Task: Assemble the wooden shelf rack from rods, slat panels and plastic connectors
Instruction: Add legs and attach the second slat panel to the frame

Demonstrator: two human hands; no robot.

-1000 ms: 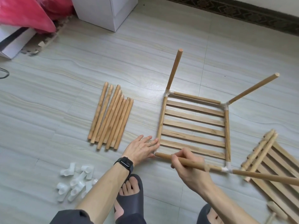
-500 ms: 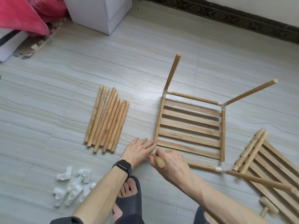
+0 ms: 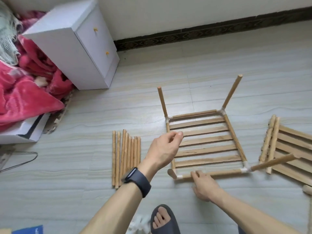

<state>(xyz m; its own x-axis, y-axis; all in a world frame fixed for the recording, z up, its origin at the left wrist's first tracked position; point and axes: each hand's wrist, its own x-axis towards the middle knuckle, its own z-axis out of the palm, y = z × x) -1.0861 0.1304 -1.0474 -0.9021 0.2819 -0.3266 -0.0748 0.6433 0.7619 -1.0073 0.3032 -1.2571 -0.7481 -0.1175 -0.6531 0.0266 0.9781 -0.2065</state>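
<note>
Fingers [image 3: 195,174] of the right hand [image 3: 205,187] lie nearly straight on the front rod [image 3: 224,172], touching it, not visibly wrapped round. The left hand [image 3: 166,149] hangs in the air over the left side of the frame [image 3: 234,137], its fingers loosely curled and thumb near forefinger. Nothing is seen in it.

The frame lies flat on the floor [image 3: 168,65], mid-view. One panel [image 3: 207,150] is boxed by four rods, with a white connector [image 3: 245,169] at each corner. Posts in the corners:
- back-left upright [image 3: 162,102]
- back-right upright [image 3: 232,92]
- front-right upright [image 3: 273,163], leaning well outward
- front-left upright [image 3: 171,173], seen almost end-on

How deep they sit in the sockets cannot be judged.

Unused stock:
- Spare rods [image 3: 125,156] lie in a row on the floor, left of the frame and apart from it.
- A second panel [image 3: 297,146] lies to the right with two rods [image 3: 272,137] on its near edge; the front-right upright crosses above it.
- Loose connectors [image 3: 138,223], blurred, sit at the bottom edge by the foot.

Judgement: the first tier with four posts looks about done, though the front-right post likely needs straightening. What remains is connectors on the post tops, more rods and the second panel. The rack is perhaps a third to half complete.
</note>
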